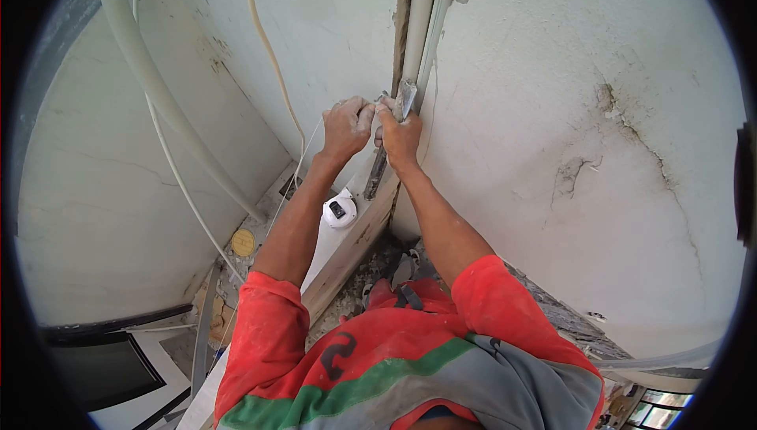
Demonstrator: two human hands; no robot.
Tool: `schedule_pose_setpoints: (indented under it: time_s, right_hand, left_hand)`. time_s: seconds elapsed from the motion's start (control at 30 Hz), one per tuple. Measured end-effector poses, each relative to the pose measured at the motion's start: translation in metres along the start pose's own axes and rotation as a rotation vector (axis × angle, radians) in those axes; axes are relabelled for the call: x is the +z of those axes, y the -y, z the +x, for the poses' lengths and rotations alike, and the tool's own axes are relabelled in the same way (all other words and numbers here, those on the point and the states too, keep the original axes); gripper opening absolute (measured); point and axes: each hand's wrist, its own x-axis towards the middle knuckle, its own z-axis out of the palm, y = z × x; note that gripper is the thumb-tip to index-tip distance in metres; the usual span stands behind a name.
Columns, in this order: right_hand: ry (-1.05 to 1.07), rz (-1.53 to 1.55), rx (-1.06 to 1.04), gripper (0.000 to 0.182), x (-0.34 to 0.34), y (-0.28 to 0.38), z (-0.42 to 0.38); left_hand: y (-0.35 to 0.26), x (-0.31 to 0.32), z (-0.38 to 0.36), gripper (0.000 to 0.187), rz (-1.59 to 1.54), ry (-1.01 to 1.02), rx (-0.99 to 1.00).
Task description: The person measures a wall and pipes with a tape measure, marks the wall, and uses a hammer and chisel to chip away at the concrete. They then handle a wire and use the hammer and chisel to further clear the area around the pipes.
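Observation:
My left hand (347, 127) is raised in front of the wall, its fingers curled together close beside the right hand. What it pinches is too small to make out. My right hand (400, 135) is wrapped round a metal-bladed tool (407, 99), whose grey, plaster-smeared blade points up past the thumb. Both hands meet at the wall corner, by the lower part of the vertical pipes (422, 24). Below them a dark flat bar (377, 177) slants down toward the ledge. A white rounded device (340, 209) with a dark window rests on the white ledge (325, 252).
At left a thick pale pipe (162, 87) and a thin hose (175, 170) run down the wall. A cream cable (272, 51) hangs nearer the hands. The right wall (552, 59) is cracked. A yellow round lid (243, 242) lies among debris at lower left.

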Motion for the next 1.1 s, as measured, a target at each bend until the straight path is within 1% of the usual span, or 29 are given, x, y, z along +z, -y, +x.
schedule_pose_setpoints:
  time_s: [0.1, 0.2, 0.3, 0.4, 0.5, 0.6, 0.73, 0.9, 1.0, 1.1]
  right_hand:
    - [0.004, 0.047, -0.011, 0.015, 0.000, -0.011, 0.005]
    - [-0.007, 0.055, 0.028, 0.016, -0.001, -0.010, 0.006]
    - [0.008, 0.000, -0.009, 0.017, -0.003, -0.012, 0.011]
    - [-0.028, -0.088, -0.044, 0.018, -0.002, -0.015, 0.015]
    - [-0.098, -0.219, -0.170, 0.018, -0.007, -0.047, 0.036]
    - [-0.168, -0.256, -0.177, 0.019, -0.001, -0.039, 0.030]
    - [-0.120, -0.117, -0.083, 0.019, 0.004, -0.021, 0.022]
    - [-0.064, -0.008, -0.011, 0.019, 0.002, -0.016, 0.021]
    - [-0.076, 0.011, -0.063, 0.019, 0.005, -0.015, 0.026]
    - [-0.084, -0.059, -0.081, 0.020, 0.001, -0.020, 0.028]
  left_hand:
    - [0.000, -0.002, 0.000, 0.019, -0.073, 0.066, -0.060]
    - [0.000, -0.005, 0.001, 0.019, -0.042, 0.155, -0.128]
    - [0.002, 0.000, 0.005, 0.018, 0.072, 0.093, -0.019]
    - [-0.002, 0.001, 0.013, 0.018, 0.149, 0.059, 0.110]
    - [0.002, 0.011, 0.014, 0.020, 0.159, 0.052, 0.131]
    - [0.004, 0.016, 0.014, 0.022, 0.111, 0.008, 0.134]
    - [0.011, 0.022, 0.014, 0.024, 0.043, -0.067, 0.168]
    - [0.012, 0.027, 0.019, 0.023, 0.009, -0.134, 0.128]
    - [0.006, 0.029, 0.023, 0.024, -0.002, -0.143, -0.001]
    - [0.003, 0.027, 0.029, 0.026, 0.096, -0.190, -0.150]
